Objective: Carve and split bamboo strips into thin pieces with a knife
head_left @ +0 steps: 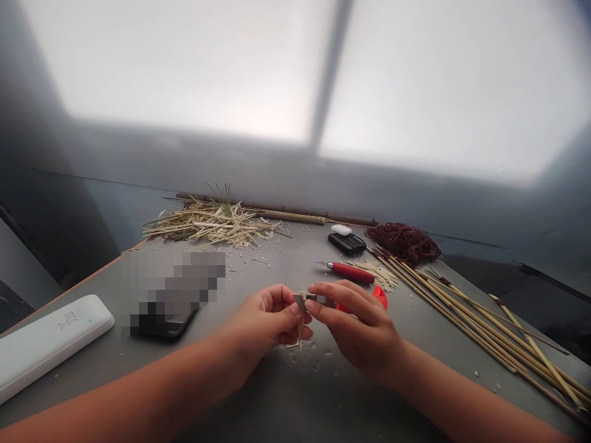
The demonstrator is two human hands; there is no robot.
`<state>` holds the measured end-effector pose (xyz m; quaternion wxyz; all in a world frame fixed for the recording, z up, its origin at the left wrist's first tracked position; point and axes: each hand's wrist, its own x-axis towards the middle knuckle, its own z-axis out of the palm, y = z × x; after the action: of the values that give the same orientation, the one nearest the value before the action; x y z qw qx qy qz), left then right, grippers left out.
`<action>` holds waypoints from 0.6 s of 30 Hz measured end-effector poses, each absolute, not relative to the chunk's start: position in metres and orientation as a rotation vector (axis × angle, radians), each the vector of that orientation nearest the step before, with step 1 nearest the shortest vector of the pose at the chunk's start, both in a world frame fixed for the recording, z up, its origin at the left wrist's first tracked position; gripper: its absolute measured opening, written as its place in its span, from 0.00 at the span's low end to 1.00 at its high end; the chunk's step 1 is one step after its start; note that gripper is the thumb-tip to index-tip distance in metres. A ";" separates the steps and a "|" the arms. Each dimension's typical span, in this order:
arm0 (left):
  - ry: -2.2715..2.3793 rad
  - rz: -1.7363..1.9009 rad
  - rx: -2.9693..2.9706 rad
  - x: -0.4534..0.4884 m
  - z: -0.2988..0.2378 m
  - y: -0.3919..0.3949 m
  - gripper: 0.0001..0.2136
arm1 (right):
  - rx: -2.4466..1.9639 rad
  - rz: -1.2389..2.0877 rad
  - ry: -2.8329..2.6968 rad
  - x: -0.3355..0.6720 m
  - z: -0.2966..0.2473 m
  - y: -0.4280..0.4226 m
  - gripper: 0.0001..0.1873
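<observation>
In front of me, over the near middle of the table, my left hand (272, 317) pinches a short, pale sliver of split bamboo or cane (300, 335) between thumb and fingers. Its lower end tapers to a point. My right hand (357, 326) is closed round a red-handled knife (380, 296), its handle mostly hidden by the fingers. The grey blade lies across the sliver's upper part, close to both thumbs. Just beyond my right hand rests a second knife with a red handle (353, 272), beside a small heap of pale slivers (381, 275).
Thin cane sticks (466, 314) lie along the right side, near a bundle of dark red cord (406, 242). A black case (347, 243) carries a white one (341, 229). Shavings (212, 223) pile up at the back left. A phone (168, 326) and white power bank (55, 344) lie left.
</observation>
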<state>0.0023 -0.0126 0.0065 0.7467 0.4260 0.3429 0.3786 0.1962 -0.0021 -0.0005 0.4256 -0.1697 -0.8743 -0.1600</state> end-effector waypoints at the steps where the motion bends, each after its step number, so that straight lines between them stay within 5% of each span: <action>1: 0.737 0.831 0.920 0.003 0.006 -0.014 0.23 | -0.411 -0.390 -2.194 0.197 0.001 -0.002 0.17; 18: 0.962 0.910 0.951 0.004 0.006 -0.015 0.13 | -0.553 -0.125 -2.173 0.192 0.005 -0.006 0.16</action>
<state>0.0043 -0.0149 0.0058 0.6857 0.4247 0.4293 0.4064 0.1922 -0.0058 0.0046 0.4330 -0.2219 -0.8722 -0.0500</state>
